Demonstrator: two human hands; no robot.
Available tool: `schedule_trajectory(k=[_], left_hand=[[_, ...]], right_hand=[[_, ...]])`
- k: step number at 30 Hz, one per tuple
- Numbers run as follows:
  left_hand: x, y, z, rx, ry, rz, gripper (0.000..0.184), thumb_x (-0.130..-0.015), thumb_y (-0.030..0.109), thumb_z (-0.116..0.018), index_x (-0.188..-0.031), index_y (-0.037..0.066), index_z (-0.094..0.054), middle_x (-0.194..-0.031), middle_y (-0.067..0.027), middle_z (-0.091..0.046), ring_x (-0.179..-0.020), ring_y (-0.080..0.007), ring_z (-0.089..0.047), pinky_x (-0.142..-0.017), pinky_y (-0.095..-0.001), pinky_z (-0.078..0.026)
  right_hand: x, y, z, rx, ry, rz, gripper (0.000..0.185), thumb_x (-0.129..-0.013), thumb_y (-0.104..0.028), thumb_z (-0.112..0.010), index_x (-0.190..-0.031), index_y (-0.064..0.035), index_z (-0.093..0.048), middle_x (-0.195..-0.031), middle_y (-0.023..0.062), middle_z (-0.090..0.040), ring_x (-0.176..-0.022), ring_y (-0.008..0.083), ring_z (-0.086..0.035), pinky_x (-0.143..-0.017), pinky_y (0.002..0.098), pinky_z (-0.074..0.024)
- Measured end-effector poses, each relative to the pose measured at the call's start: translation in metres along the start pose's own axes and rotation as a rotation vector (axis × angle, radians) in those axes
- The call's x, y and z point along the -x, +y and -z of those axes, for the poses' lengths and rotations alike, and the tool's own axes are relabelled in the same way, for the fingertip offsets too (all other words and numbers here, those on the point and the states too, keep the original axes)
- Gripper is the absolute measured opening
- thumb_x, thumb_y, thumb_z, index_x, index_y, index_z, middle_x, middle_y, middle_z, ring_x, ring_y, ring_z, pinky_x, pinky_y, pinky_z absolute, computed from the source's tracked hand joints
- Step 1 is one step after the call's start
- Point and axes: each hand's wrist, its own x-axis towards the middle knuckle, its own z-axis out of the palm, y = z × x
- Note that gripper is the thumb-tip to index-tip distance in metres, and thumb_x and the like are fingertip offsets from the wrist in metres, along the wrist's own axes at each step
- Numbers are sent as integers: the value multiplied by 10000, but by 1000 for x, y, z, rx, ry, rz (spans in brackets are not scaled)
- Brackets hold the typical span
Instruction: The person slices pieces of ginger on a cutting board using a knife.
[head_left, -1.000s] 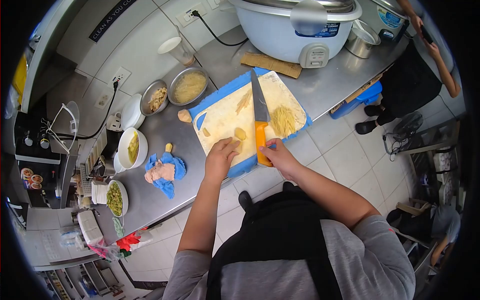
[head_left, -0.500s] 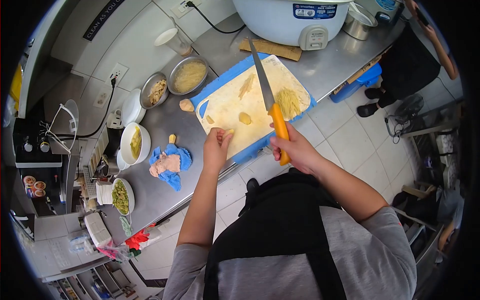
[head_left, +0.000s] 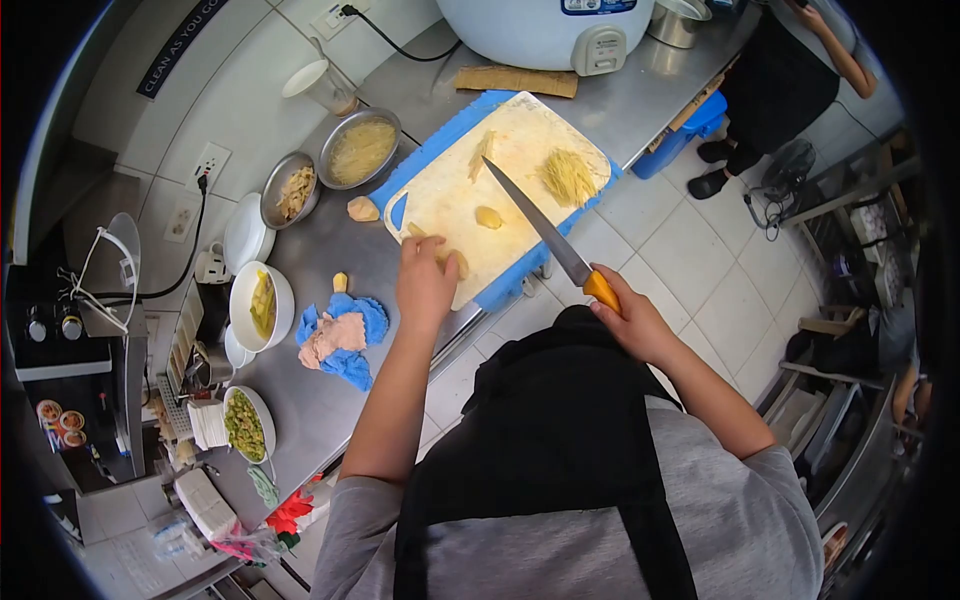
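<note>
My right hand (head_left: 632, 312) grips a long knife by its orange handle (head_left: 602, 292). The knife's blade (head_left: 540, 222) slants up and left over the cutting board (head_left: 520, 125), which lies on a blue cloth (head_left: 440, 140). At the board's near left corner is my left hand (head_left: 427, 280), its fingers apart and reaching down by a small pale yellow slice (head_left: 415, 230), partly covered. A peeled yellow piece (head_left: 488, 218), perhaps ginger, lies mid-board. Thin strips (head_left: 483, 155) sit near the far edge, and a larger pile of shreds (head_left: 567, 178) at the right.
Metal bowls hold shreds (head_left: 362, 150) and pale pieces (head_left: 297, 192). White bowls (head_left: 285, 300) stand left, near a crumpled blue and pink cloth (head_left: 340, 335). A rice cooker (head_left: 540, 35) is behind the board. Another person (head_left: 785, 80) stands at the upper right.
My left hand has gone from a pinch to spread fingers, a little up the board. My right hand has moved right and toward me, tilting the knife further left.
</note>
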Motion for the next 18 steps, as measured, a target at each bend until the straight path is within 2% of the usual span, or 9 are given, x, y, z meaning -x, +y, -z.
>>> schedule_trajectory(k=[1, 2, 3, 5, 6, 8, 9, 11, 18], left_hand=[[-6, 6, 3, -99, 66, -156, 267, -856, 99, -659, -1116, 44, -640, -1094, -149, -578, -966, -311, -616, -833, -385, -512], [-13, 9, 2, -195, 137, -312, 282, -839, 90, -672, -1114, 38, -637, -1110, -147, -579, -997, -314, -613, -848, -392, -512], [-23, 11, -4, -188, 132, -314, 282, -839, 90, -672, -1114, 38, -637, -1110, -147, -579, -997, -314, -613, -848, -392, -512], [-43, 14, -19, 57, -76, -392, 320, -813, 71, -686, -1128, 37, -638, -1170, -148, -578, -1061, -320, -594, -894, -398, -501], [-49, 15, -27, 61, -81, -394, 320, -813, 71, -686, -1128, 37, -638, -1170, -148, -578, -1061, -320, -594, -894, -398, -501], [-59, 20, -39, -105, -70, -555, 359, -805, 57, -690, -1159, 41, -634, -1175, -154, -593, -1082, -328, -581, -918, -396, -492], [-64, 19, -42, -99, -73, -560, 359, -805, 57, -690, -1159, 41, -634, -1175, -154, -593, -1082, -328, -581, -918, -396, -492], [-70, 18, -40, -145, -279, -459, 423, -799, 57, -696, -1213, 45, -609, -1151, -152, -608, -1087, -332, -578, -934, -391, -483], [-62, 24, -32, -87, -223, -439, 352, -810, 77, -708, -1148, 26, -623, -1126, -148, -630, -1074, -331, -593, -932, -390, -475]], right_hand=[[7, -3, 0, -42, 26, -46, 458, -978, -235, -566, -1388, -102, -411, -979, 224, -678, -920, 407, -657, -829, 415, -505], [11, -1, -1, -39, 32, -54, 458, -978, -235, -566, -1388, -102, -411, -979, 224, -678, -920, 407, -657, -829, 415, -505], [16, 2, -1, -24, 23, -112, 447, -976, -235, -568, -1379, -114, -415, -977, 222, -675, -916, 401, -658, -818, 417, -506], [19, 1, -3, -7, 16, -172, 437, -975, -236, -571, -1370, -125, -420, -975, 220, -671, -912, 396, -660, -808, 419, -507], [21, -2, -4, -1, 6, -222, 413, -972, -219, -567, -1343, -111, -420, -972, 229, -666, -915, 403, -656, -808, 425, -505], [22, -4, -6, 7, 6, -276, 390, -970, -203, -563, -1317, -98, -420, -970, 238, -660, -918, 409, -652, -808, 430, -504], [22, -1, -8, 26, 32, -250, 368, -965, -191, -563, -1285, -85, -416, -954, 244, -656, -912, 412, -652, -803, 434, -504], [24, 2, -6, 44, 59, -232, 346, -960, -179, -562, -1252, -72, -412, -938, 250, -652, -906, 415, -651, -797, 438, -504], [24, 4, 6, 94, 9, -292, 340, -920, -175, -599, -1178, -54, -414, -873, 244, -646, -847, 416, -649, -755, 450, -504]])
